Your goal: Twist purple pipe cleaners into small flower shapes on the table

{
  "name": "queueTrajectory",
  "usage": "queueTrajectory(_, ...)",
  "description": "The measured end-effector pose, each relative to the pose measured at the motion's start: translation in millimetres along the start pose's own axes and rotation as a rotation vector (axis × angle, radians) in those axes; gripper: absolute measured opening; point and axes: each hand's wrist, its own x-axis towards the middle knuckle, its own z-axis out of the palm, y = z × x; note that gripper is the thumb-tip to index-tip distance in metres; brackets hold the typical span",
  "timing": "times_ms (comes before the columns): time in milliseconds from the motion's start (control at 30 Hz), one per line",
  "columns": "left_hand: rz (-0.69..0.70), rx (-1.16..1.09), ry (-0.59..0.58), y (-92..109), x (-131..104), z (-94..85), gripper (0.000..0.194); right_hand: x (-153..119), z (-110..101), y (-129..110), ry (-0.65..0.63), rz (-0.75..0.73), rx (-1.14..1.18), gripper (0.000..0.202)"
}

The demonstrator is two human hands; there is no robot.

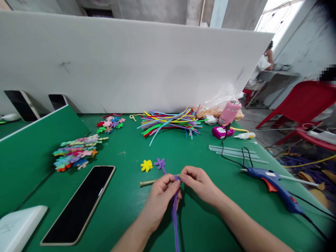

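Note:
My left hand (160, 199) is closed in a pinch on purple pipe cleaners (175, 224), whose long ends hang down toward the table's near edge. My right hand (197, 182) pinches at the same spot, its fingertips meeting the left ones around a small purple loop. A thin olive-coloured stick (147, 183) passes behind the left fingers, and its other end shows by the right fingertips. Just beyond the hands lies a purple pipe-cleaner flower (160, 163) with a purple stem running toward the left hand. Beside it is a yellow flower (146, 166).
A pile of coloured pipe cleaners (170, 122) lies at the back. Finished flowers (76, 152) are stacked at left, near a phone (81, 203). At right are a blue glue gun (275, 185), glue sticks (236, 154) and a pink bottle (229, 112).

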Motion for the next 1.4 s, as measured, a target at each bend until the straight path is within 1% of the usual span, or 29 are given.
queueTrajectory(133,0.031,0.006,0.030,1.1,0.2,-0.1,0.016,-1.4,2.6,-0.3,-0.007,0.015,0.041,0.023)
queueTrajectory(300,0.059,-0.022,0.012,0.0,-0.7,0.7,0.013,-0.4,5.0,2.8,-0.040,0.074,0.173,0.027)
queueTrajectory(400,0.010,-0.152,-0.013,-0.8,-1.1,1.9,0.012,0.6,4.3,2.6,-0.030,0.074,0.215,0.029)
queueTrajectory(467,-0.031,-0.261,-0.022,-0.2,-0.6,1.9,0.012,1.2,3.4,1.8,0.000,0.054,0.220,0.032)
queueTrajectory(567,-0.061,-0.374,0.031,1.6,1.4,0.4,0.010,2.0,2.7,1.7,0.038,0.033,0.224,0.038)
queueTrajectory(667,-0.029,-0.444,0.120,2.4,3.8,-2.3,0.009,1.7,3.4,3.2,0.024,0.050,0.209,0.040)
queueTrajectory(733,0.009,-0.454,0.137,1.7,5.1,-3.7,0.009,0.7,4.9,4.0,-0.019,0.063,0.172,0.040)
queueTrajectory(800,0.031,-0.446,0.129,0.5,6.0,-4.7,0.009,-0.9,7.1,3.9,-0.100,0.058,0.147,0.040)
queueTrajectory(900,0.039,-0.443,0.129,-1.1,6.7,-5.4,0.008,-2.9,10.3,2.8,-0.192,0.034,0.170,0.039)
queueTrajectory(1167,0.042,-0.422,0.131,1.6,7.4,-6.5,0.009,-2.6,11.3,4.4,-0.206,0.077,0.249,0.037)
queueTrajectory(1400,0.059,-0.370,0.086,1.6,6.0,-5.5,0.011,-2.1,10.5,4.4,-0.245,0.075,0.242,0.038)
